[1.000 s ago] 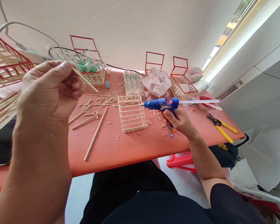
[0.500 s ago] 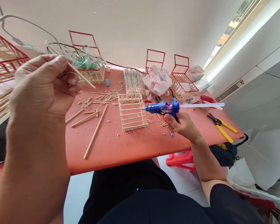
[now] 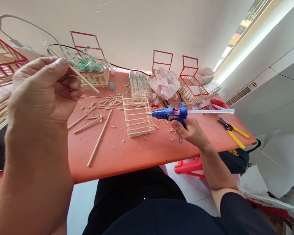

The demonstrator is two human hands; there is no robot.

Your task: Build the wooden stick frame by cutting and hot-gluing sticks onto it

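My left hand [image 3: 49, 81], raised at the left, pinches a pale wooden stick [image 3: 85, 80] that slants down to the right. In my right hand [image 3: 191, 132] is a blue hot glue gun [image 3: 168, 113], its nozzle pointing left. A long translucent glue stick [image 3: 210, 112] juts out of its back end. The nozzle tip shows at the right side of a small slatted frame of wooden sticks [image 3: 138, 119]; whether it touches cannot be told. Left of that frame lies a single long stick [image 3: 99, 138], with short cut pieces [image 3: 112, 101] scattered behind.
Stick baskets with red trim [image 3: 192, 85] stand along the wall. Crumpled white tissue [image 3: 164, 83] and bundled wrapped sticks [image 3: 140, 85] lie at the back. Yellow-handled pliers [image 3: 232, 132] and a red bowl [image 3: 217, 105] are at the right. A red stool [image 3: 189, 167] stands below the orange table [image 3: 127, 156].
Almost nothing differs. The view has shifted very slightly; my left hand still pinches the stick and my right hand keeps the glue gun by the slatted frame.
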